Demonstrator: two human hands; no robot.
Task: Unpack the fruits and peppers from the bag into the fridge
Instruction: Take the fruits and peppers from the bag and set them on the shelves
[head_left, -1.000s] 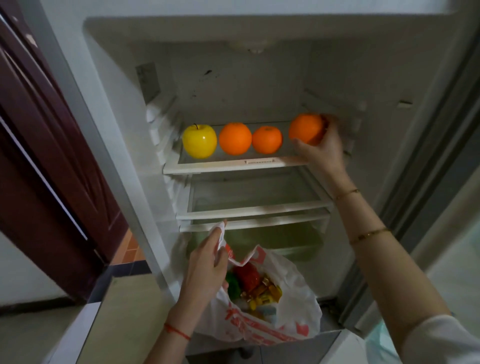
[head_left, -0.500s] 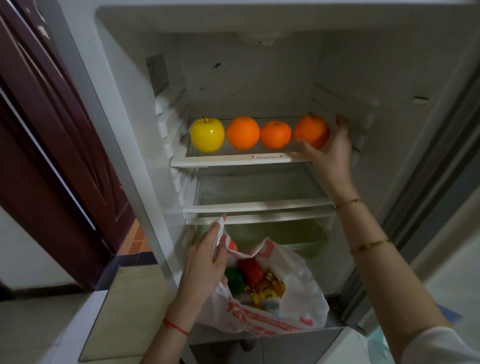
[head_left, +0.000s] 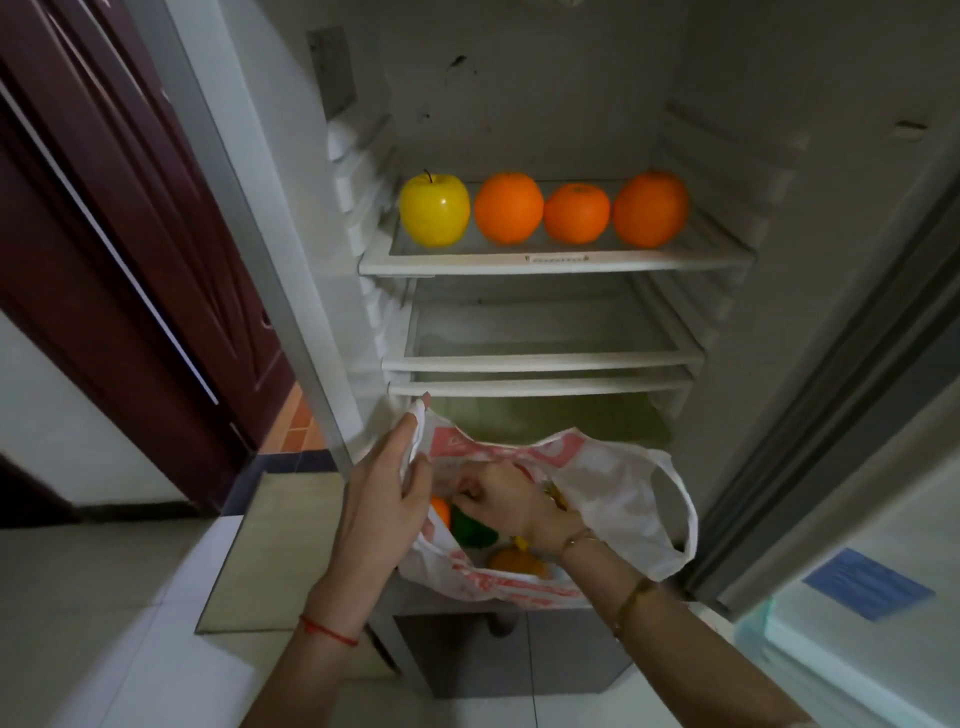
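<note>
Open fridge (head_left: 519, 104) with its top shelf (head_left: 556, 258) as landmark: on it, left to right, stand a yellow apple (head_left: 434, 210) and three oranges (head_left: 508, 208), (head_left: 576, 213), (head_left: 651, 209). Well below the shelf, the left hand (head_left: 387, 486) pinches the rim of a white-and-red plastic bag (head_left: 613, 488), holding it open. The right hand (head_left: 498, 499) reaches inside with fingers curled; what it grasps cannot be told. A green pepper (head_left: 470, 527) and orange-coloured items lie in the bag.
</note>
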